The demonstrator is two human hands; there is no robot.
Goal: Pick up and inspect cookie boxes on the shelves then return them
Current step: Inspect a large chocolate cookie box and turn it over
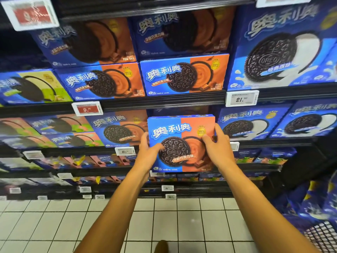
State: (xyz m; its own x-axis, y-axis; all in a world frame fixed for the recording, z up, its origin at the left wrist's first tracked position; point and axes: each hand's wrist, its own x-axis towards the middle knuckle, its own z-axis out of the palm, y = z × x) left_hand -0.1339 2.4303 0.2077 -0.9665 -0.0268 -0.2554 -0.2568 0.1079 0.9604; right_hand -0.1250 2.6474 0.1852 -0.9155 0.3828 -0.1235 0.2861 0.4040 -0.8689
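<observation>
I hold a blue and orange cookie box (180, 128) upright in front of the second shelf, its front face toward me. My left hand (148, 150) grips its left edge, thumb on the front. My right hand (218, 143) grips the right edge, thumb on the front near the cookie picture. Just behind the box, a gap shows on the shelf between a matching chocolate box (118, 128) on the left and a blue and white box (242, 123) on the right.
The shelf above carries more chocolate boxes (184, 75) and a large blue and white box (277, 57). Price tags (241, 98) line the shelf edges. Lower shelves hold small packs (102, 160). White floor tiles (54, 225) lie below, with a basket (324, 236) at the right.
</observation>
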